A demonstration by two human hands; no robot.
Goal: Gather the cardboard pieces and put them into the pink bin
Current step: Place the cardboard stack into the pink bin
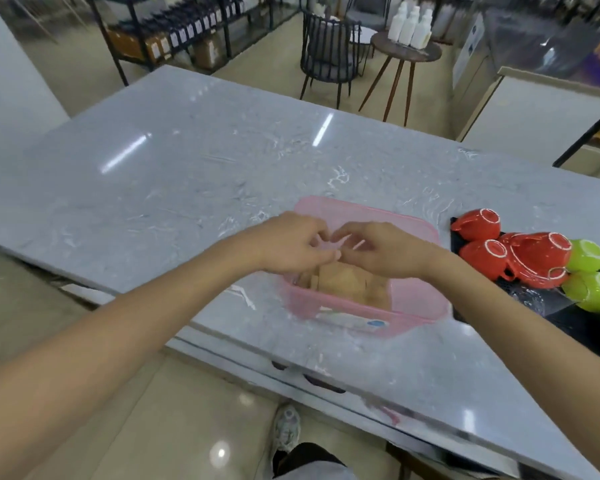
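Near the tabletop's (pixel 194 161) front edge, your left hand (pixel 291 242) and right hand (pixel 388 251) hover, fingers curled, over the pink bin (pixel 420 299), seemingly dropping cardboard pieces (pixel 347 282); whether they pinch anything, I cannot tell.

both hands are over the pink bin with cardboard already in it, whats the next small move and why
Probably draw both hands up and out of the bin. The left hand and right hand hover together over the pink bin, cardboard pieces already lie inside, and no cardboard shows on the marble counter. Whether the fingers pinch anything is too blurred to tell.
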